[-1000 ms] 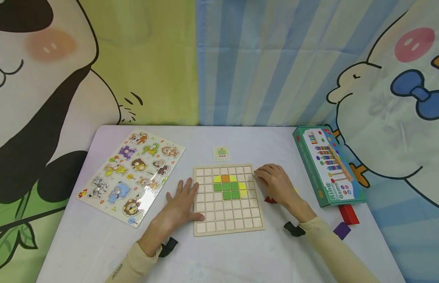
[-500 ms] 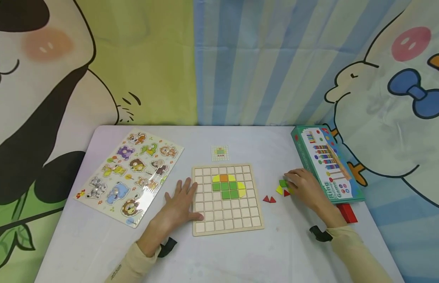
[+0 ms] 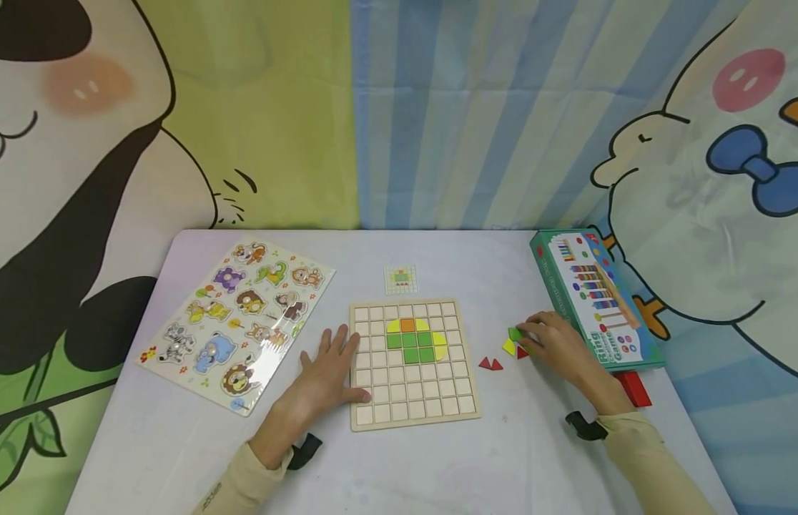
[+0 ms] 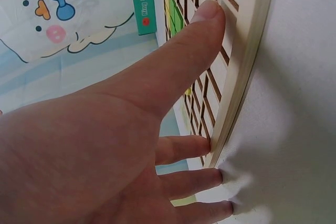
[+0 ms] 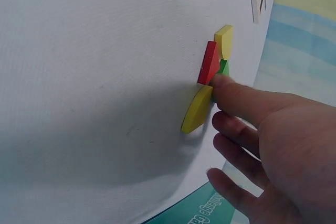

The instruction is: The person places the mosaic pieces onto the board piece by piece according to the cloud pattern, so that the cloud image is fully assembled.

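Observation:
A wooden grid board (image 3: 412,402) lies at the table's middle, with green, yellow and orange tiles (image 3: 410,339) set in its upper rows. My left hand (image 3: 328,368) lies flat beside the board's left edge (image 4: 247,51), thumb (image 4: 207,17) resting over the frame. To the right of the board my right hand (image 3: 553,343) reaches a small pile of loose pieces. Its thumb tip (image 5: 220,83) touches a green piece (image 5: 223,67), with a red piece (image 5: 210,62) and yellow pieces (image 5: 197,109) beside it; the other fingers are loosely bent. Two red triangles (image 3: 490,363) lie between pile and board.
An animal peg puzzle (image 3: 234,322) lies at the left. A small pattern card (image 3: 402,279) sits behind the board. A green ring-game box (image 3: 595,304) stands at the right edge, a red block (image 3: 633,388) below it. Cartoon cloth hangs behind the table.
My right hand left the board's upper right corner and moved right to the loose pieces, uncovering the red triangles. Since half a second ago it has barely shifted. The left hand stayed put.

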`<state>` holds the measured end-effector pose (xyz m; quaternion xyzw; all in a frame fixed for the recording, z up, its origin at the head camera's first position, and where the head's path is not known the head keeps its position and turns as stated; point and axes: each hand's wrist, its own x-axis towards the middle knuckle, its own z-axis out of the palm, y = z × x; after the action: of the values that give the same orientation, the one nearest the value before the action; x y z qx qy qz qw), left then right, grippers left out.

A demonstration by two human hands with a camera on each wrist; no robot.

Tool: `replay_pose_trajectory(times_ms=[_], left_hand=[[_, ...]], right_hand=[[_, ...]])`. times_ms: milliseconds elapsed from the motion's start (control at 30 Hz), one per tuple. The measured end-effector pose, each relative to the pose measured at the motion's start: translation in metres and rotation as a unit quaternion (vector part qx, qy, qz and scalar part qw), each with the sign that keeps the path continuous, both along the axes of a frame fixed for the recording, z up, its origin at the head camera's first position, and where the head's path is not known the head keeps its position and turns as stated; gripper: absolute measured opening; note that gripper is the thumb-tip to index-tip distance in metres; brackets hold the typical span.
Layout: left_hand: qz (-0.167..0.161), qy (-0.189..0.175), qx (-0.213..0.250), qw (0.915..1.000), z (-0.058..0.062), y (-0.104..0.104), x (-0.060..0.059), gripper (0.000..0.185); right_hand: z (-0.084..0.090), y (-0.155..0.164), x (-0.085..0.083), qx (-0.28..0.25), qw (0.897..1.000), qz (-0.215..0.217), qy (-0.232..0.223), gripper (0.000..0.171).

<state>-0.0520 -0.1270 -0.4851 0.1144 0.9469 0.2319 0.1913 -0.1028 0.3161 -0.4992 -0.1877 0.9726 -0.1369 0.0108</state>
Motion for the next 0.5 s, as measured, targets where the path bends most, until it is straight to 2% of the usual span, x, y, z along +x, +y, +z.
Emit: replay_pose_trajectory(times_ms=[300,500], left_hand=[[0.003,-0.005,0.006,1.0,0.001,0.0,-0.001,0.11],[0.003,-0.006,0.006,1.0,-0.001,0.0,-0.001,0.111]], right_hand=[[-0.005,0.001,-0.004,0.0,0.999,0.015,0.041,0.032],[0.002,-0.013,-0.01,-0.016,0.995,0.048,0.083,0.03]])
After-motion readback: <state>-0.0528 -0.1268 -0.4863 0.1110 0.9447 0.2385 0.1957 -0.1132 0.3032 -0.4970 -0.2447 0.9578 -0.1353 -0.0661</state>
